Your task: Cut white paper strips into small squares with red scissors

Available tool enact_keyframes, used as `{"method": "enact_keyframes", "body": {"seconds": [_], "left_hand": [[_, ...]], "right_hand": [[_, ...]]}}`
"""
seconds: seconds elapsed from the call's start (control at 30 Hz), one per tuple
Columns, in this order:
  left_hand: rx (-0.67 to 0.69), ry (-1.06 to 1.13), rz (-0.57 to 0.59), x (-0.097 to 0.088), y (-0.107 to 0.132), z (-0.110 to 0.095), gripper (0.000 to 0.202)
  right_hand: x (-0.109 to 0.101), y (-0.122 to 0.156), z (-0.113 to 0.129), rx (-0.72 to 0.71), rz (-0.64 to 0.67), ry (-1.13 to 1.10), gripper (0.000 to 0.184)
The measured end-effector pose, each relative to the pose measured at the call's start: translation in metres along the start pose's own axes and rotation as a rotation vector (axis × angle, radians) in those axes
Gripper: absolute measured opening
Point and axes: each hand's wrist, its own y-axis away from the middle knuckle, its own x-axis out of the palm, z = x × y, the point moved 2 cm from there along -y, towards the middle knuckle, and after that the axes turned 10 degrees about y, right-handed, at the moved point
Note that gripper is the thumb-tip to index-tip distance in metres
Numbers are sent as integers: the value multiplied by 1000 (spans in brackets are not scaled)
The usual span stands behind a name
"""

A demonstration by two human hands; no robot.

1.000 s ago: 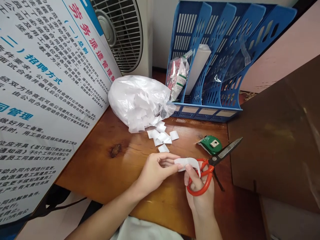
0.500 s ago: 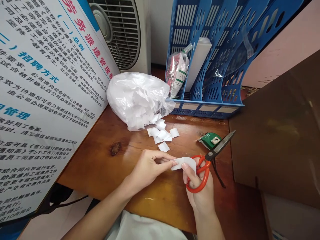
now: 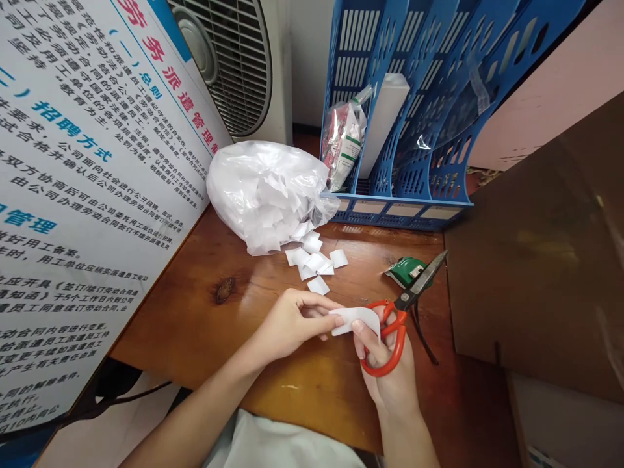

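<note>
My left hand pinches one end of a small curled white paper strip just above the wooden desk. My right hand has its fingers through the red handles of a pair of scissors and also touches the strip's other end with the thumb. The scissor blades are spread and point up and to the right. Several cut white paper squares lie on the desk beyond my hands, spilling from a translucent plastic bag full of them.
A green tape measure lies under the scissor tip. A blue file rack holding packets stands at the back. A printed board leans on the left, a fan behind it. A brown cardboard panel rises on the right.
Both hands with the strip and scissors have drifted slightly left and up in view. The scissor tip now lies over the tape measure. My grips are unchanged.
</note>
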Motion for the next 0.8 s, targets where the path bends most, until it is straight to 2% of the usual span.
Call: {"method": "enact_keyframes", "body": {"seconds": [0.23, 0.47, 0.63, 0.8], "left_hand": [[49, -55, -43, 2, 2, -2, 33], [22, 2, -23, 3, 1, 3, 32], [59, -32, -89, 1, 0, 3, 31], [50, -10, -206, -11, 5, 0, 27]], "right_hand": [[2, 0, 0, 3, -20, -1, 37], [2, 0, -1, 32, 29, -38, 34], [1, -1, -7, -3, -127, 128, 40], [-8, 2, -9, -48, -252, 301, 41]]}}
